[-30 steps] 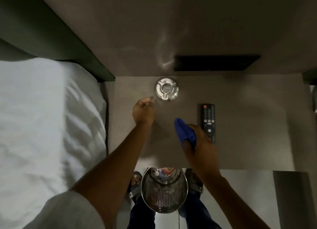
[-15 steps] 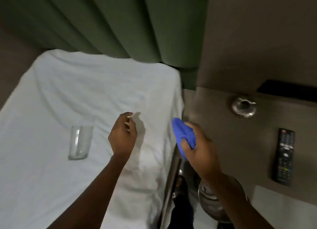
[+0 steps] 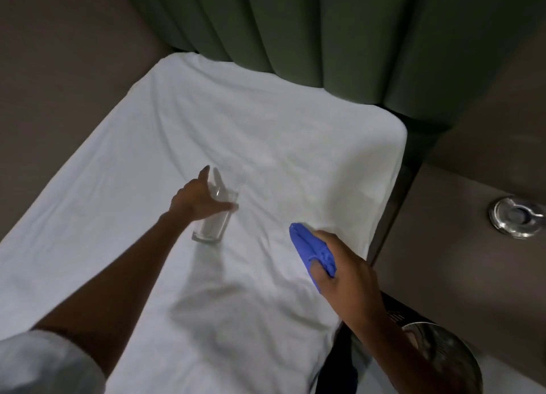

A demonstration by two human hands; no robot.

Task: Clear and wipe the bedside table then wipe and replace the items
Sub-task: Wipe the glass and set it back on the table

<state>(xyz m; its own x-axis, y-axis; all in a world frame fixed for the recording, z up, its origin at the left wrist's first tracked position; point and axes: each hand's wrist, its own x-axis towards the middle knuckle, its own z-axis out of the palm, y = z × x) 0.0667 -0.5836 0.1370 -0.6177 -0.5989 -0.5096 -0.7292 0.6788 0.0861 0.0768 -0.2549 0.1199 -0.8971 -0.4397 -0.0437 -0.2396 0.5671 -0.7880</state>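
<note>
A clear drinking glass [image 3: 211,226] lies on the white bed sheet [image 3: 266,145]. My left hand [image 3: 196,200] is stretched out over the glass's upper end, fingers spread, thumb across the glass; the grip has not closed. My right hand [image 3: 344,271] hovers above the bed's right edge, shut on a bunched blue cloth [image 3: 310,250]. At the far right, a round metal ashtray [image 3: 515,220] sits on the brown bedside table [image 3: 449,260]. The remote is out of view.
A green padded headboard [image 3: 295,24] rises behind the bed. A perforated metal waste bin [image 3: 446,355] stands on the floor at the bottom right, below the table's front edge. Brown wall fills the left side.
The view has swung left from the table to the bed. My left hand has travelled left and forward onto the glass. My right hand still carries the blue cloth.
</note>
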